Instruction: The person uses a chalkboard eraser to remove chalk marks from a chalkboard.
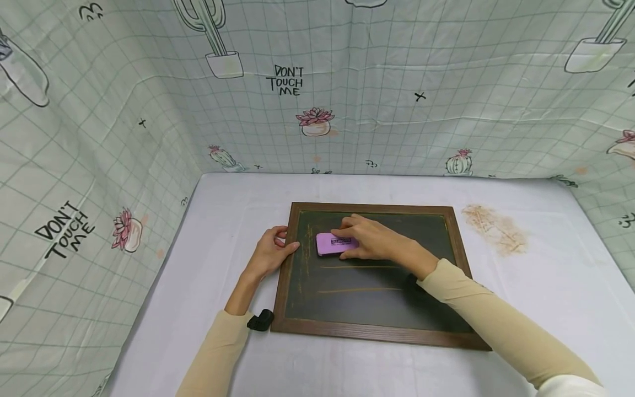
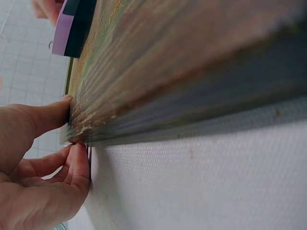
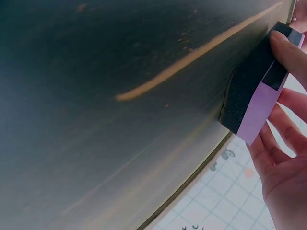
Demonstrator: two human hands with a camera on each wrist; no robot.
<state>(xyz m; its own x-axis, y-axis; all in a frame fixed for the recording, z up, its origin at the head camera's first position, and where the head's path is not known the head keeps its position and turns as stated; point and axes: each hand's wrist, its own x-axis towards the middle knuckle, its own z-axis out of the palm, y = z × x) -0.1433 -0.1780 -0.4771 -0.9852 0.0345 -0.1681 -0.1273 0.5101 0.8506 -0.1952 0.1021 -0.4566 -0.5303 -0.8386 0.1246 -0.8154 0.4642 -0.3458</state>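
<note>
A chalkboard (image 1: pixel 367 306) in a brown wooden frame lies on the white table. Orange chalk lines (image 1: pixel 359 290) run across it, with fainter streaks near its left side. My right hand (image 1: pixel 369 237) grips a purple eraser (image 1: pixel 327 243) with a dark felt underside over the board's upper left part. In the right wrist view, thumb and fingers hold the eraser (image 3: pixel 259 112) by its opposite sides, close to one orange line (image 3: pixel 192 57). With the thumb on top and fingers at the outer edge, my left hand (image 1: pixel 270 252) pinches the frame's left side (image 2: pixel 76 115).
Orange-brown dust (image 1: pixel 496 229) is smeared on the tablecloth right of the board. A black strap piece (image 1: pixel 261 320) sits at the left sleeve, beside the frame's lower left corner. Printed grid curtains (image 1: pixel 377 127) hang behind the table and along its sides.
</note>
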